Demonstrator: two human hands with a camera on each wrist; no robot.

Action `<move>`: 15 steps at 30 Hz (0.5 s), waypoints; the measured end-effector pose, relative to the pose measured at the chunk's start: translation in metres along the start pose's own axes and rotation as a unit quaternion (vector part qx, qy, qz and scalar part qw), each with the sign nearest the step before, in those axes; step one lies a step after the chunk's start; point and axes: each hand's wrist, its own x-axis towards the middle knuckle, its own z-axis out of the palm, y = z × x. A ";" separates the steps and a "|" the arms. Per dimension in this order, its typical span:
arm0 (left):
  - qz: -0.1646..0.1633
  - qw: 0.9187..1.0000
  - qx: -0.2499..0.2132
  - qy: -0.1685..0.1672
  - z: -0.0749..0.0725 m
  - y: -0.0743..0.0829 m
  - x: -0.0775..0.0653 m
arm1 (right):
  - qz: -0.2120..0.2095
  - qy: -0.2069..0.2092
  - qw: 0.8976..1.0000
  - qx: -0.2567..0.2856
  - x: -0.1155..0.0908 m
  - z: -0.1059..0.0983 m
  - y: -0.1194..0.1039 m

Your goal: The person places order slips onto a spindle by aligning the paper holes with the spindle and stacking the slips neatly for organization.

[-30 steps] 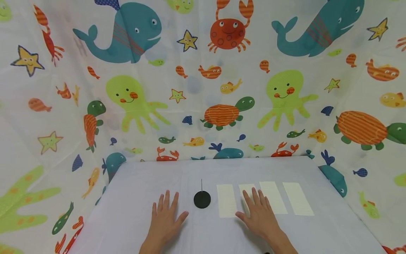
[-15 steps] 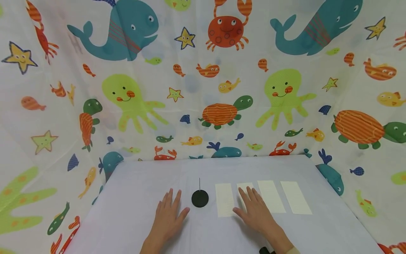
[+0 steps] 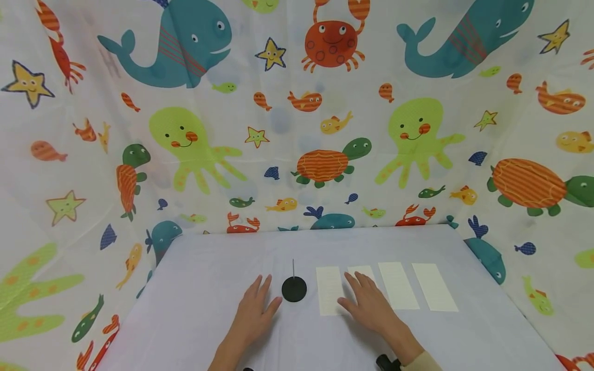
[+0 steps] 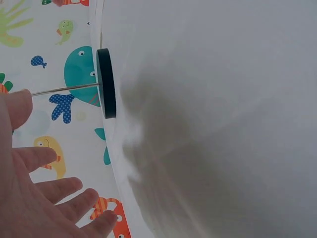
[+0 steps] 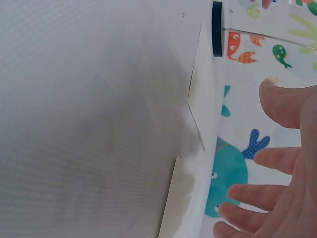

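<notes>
A round black base [image 3: 294,289] with a thin upright metal rod [image 3: 293,269] stands on the white-covered table. My left hand [image 3: 252,317] is just left of it, raised over the cloth, fingers spread and loosely bent, holding nothing. In the left wrist view the thumb [image 4: 19,106] lines up with the rod's tip; contact cannot be told. My right hand [image 3: 368,306] hovers over the second of several pale paper strips [image 3: 328,299], hiding much of that strip. Its fingers are relaxed and grip nothing. The right wrist view shows a gap between this hand and the strips [image 5: 200,94].
More pale strips lie to the right, one upright-set [image 3: 399,288] and one at the row's end [image 3: 434,288]. A curtain [image 3: 278,170] printed with sea animals encloses the table's back and sides. A black device [image 3: 386,362] sits at the right wrist.
Both hands have turned inward and drawn a little closer together, their fingers bending slightly. More of the right wrist's black device and sleeve shows. The base and strips stay in place.
</notes>
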 end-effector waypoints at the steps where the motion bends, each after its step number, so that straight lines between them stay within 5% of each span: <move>1: -0.004 1.000 -0.009 -0.002 0.000 0.001 0.001 | -0.002 0.002 1.000 0.002 0.001 0.000 0.000; 15: -0.054 0.994 -0.091 -0.023 0.005 0.007 0.012 | -0.004 -0.006 0.998 0.057 0.013 0.000 -0.004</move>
